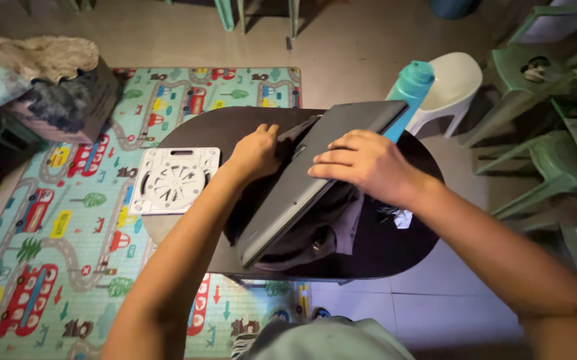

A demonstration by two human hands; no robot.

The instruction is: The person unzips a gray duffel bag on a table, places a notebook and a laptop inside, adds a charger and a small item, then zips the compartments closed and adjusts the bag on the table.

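Laptop (315,177) lies closed and slantwise on the desk (395,257), on top of a bag (322,237) that sticks out under its near edge. Right hand (365,163) rests flat on the lid; left hand (256,152) sits at the laptop's left edge, on the bag's far corner. Left of both, on the desk, a square slotted plate (174,179). Bottle (406,93) stands behind the laptop's far right corner; stool (450,83) behind that, on the floor. Play mat (55,227) under and left of the desk; box (68,107) on its far left corner. Chairs (548,127) to the right
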